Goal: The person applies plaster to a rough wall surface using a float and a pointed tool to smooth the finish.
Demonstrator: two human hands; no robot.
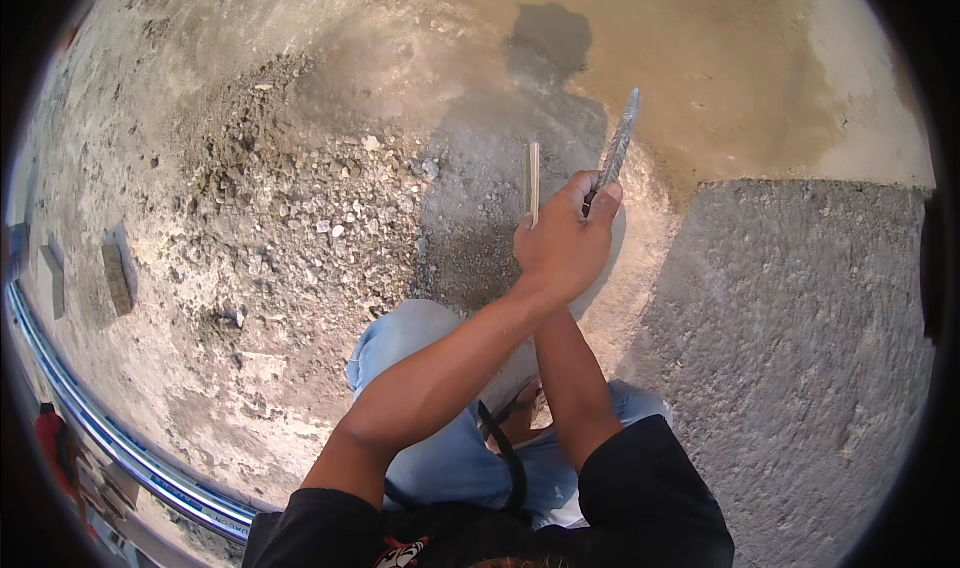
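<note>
My left hand (568, 253) is closed around the lower end of a ribbed metal rod (624, 133). The rod tapers to a pointed tip and slants up and away to the right. My left forearm crosses over my right forearm (575, 373), and my right hand is hidden behind the left. A thin, pale wooden stick (533, 178) juts away from the left side of my hands. Whether my right hand holds it, I cannot tell. Below, my knees in blue jeans (420, 333) are bent close to the ground.
Loose gravel (340, 208) covers the ground left of my hands. A smooth, wet-looking brown patch (730, 78) lies at the far right, beside a rough grey raised surface (790, 338). Two blocks (117, 280) and long metal bars (130, 448) lie at the left.
</note>
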